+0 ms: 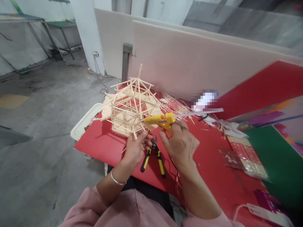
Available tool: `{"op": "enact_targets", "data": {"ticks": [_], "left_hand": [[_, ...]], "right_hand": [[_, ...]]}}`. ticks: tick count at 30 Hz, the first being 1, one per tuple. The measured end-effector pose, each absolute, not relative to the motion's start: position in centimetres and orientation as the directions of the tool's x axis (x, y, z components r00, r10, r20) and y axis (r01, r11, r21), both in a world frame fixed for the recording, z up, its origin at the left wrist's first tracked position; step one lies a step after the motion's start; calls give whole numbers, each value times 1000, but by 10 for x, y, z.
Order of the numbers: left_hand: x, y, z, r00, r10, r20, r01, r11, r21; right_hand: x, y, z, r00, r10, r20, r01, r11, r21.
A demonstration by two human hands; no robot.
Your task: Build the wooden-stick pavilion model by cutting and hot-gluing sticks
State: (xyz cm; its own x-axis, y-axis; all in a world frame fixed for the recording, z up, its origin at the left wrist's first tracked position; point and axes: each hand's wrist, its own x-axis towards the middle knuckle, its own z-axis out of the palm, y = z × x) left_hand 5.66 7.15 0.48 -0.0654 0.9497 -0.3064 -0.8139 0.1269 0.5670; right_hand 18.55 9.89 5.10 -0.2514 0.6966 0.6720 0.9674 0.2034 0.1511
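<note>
A tiered pavilion-like model (pixel 138 94) built of pale wooden sticks stands on the red tabletop (pixel 99 143). My right hand (pixel 181 143) grips a yellow glue gun (pixel 161 119), its nozzle pointing left at the model's lower right side. A long translucent glue stick (pixel 199 113) juts from the gun's back. My left hand (pixel 137 146) is closed at the model's front edge, fingers pinched on a short wooden stick (pixel 134 134). Just right of that hand lie pliers with black and yellow handles (pixel 153 157), spread apart on the table.
Loose sticks (pixel 175 105) and packets lie behind the model. Bagged sticks (pixel 248 156) rest at the right beside a green board (pixel 274 157). A power strip (pixel 267 214) sits at lower right. A white bin (pixel 86 121) stands left of the table; pale panels (pixel 189 60) lean behind.
</note>
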Motion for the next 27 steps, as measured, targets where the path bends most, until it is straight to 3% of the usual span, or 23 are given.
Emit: {"op": "enact_targets", "data": {"ticks": [27], "left_hand": [[56,76,6,-63,939,-338,-809,150,568]], "right_hand": [[188,99,48,-253,706,661,967,214,141]]}}
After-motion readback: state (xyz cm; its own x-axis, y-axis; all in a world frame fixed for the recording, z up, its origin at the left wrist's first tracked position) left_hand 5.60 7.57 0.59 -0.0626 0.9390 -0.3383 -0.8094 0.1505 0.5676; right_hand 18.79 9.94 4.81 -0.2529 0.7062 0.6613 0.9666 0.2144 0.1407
